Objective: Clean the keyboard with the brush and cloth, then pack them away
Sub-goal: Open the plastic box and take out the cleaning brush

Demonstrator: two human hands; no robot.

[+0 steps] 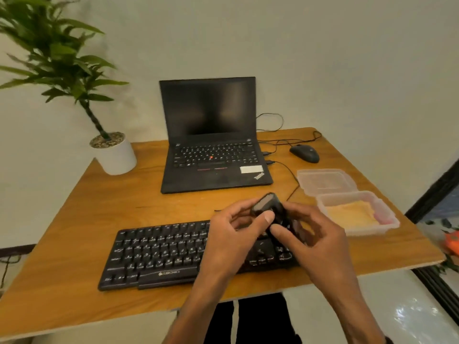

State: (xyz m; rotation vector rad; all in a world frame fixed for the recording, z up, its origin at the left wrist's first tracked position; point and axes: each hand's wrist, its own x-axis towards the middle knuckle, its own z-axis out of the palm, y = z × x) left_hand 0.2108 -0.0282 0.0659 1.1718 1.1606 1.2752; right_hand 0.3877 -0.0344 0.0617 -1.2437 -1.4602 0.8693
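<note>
A black keyboard (159,254) lies on the wooden table, its right end hidden under my hands. Both hands hold a small black brush (267,204) just above the keyboard's right part. My left hand (233,239) pinches its upper end with thumb and fingers. My right hand (315,239) grips its lower part from the right. The brush's bristles are hidden or too blurred to make out. A yellow cloth (350,214) lies folded inside an open clear plastic box (387,219) to the right of my hands.
The box's clear lid (325,181) lies behind it. An open black laptop (213,150) stands at the back, with a black mouse (304,153) and cables to its right. A potted plant (114,155) stands at the back left corner. The table's front edge (99,324) is near me.
</note>
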